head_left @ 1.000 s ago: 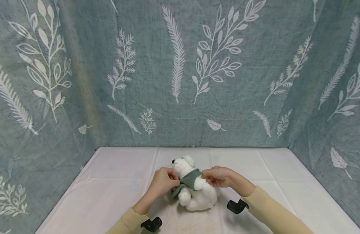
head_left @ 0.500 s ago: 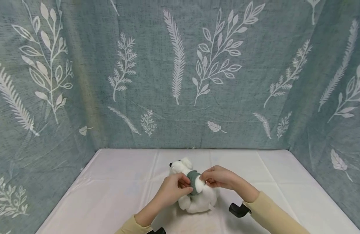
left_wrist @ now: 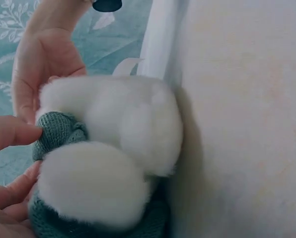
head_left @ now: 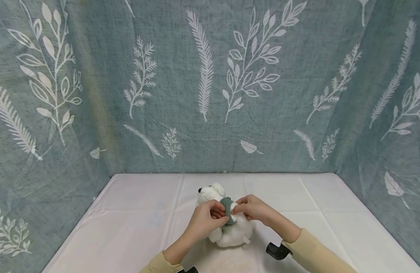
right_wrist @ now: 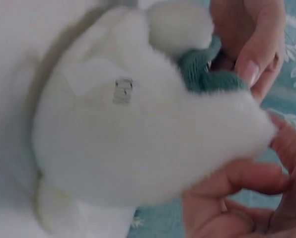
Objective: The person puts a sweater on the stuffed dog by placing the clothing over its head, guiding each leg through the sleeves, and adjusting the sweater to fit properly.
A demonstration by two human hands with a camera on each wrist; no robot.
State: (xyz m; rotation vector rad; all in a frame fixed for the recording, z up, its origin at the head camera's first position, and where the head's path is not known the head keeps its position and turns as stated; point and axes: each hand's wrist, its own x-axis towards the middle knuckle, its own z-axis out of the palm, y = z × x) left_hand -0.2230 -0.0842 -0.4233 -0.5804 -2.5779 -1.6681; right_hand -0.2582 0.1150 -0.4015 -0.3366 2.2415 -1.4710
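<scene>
A white plush animal (head_left: 230,239) with a black nose lies on the white cloth, head toward the far left. Green knitted clothing (head_left: 227,206) wraps its upper body. My left hand (head_left: 206,220) pinches the knit between thumb and fingers at its near-left side. On the toy's other side, my right hand (head_left: 253,209) pinches a white fluffy limb close to the knit's edge. The right wrist view shows that limb (right_wrist: 227,124) between thumb and fingers, beside the bunched knit (right_wrist: 202,74). In the left wrist view, a rounded white part (left_wrist: 93,183) hides some of the knit.
White cloth (head_left: 128,227) covers the table around the toy. Behind and at both sides hangs a blue-green curtain (head_left: 182,94) with white leaf prints. A white label (right_wrist: 96,79) hangs from the plush. Black wrist devices (head_left: 278,251) sit near the sleeves.
My left hand has moved right, over the front of the knit, covering more of it. My right hand stays at the toy's right side, a little closer to the left. The plush head shifted slightly left.
</scene>
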